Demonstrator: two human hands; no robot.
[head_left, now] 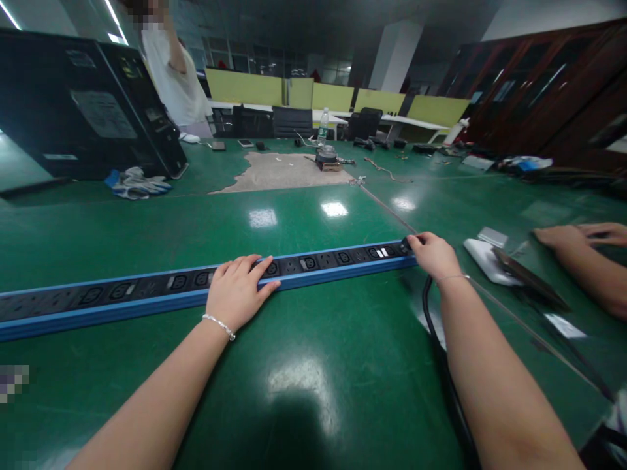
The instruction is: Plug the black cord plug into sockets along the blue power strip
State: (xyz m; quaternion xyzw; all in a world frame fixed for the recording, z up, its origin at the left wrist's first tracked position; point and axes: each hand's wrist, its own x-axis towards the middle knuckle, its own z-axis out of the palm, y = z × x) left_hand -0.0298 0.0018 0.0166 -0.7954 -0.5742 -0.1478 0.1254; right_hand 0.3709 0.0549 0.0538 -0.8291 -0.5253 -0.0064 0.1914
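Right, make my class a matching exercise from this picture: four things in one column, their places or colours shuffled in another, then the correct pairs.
Column one
1. left hand
2. right hand
3. power strip
4. gloves

Column two
A. black face, blue edges
B. beside the large black case
C. at the power strip's right end
D. resting partway along the power strip

Pairs: 1-D, 2-C, 3-A, 4-B

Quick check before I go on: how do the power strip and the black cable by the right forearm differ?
Colour: the power strip has blue edges around a black face; the black cable is dark throughout. Shape: the strip is straight and broad, while the cable is thinner and curved. Contact: the left hand rests across the strip but is clear of the cable. Both reach the area around the right hand.
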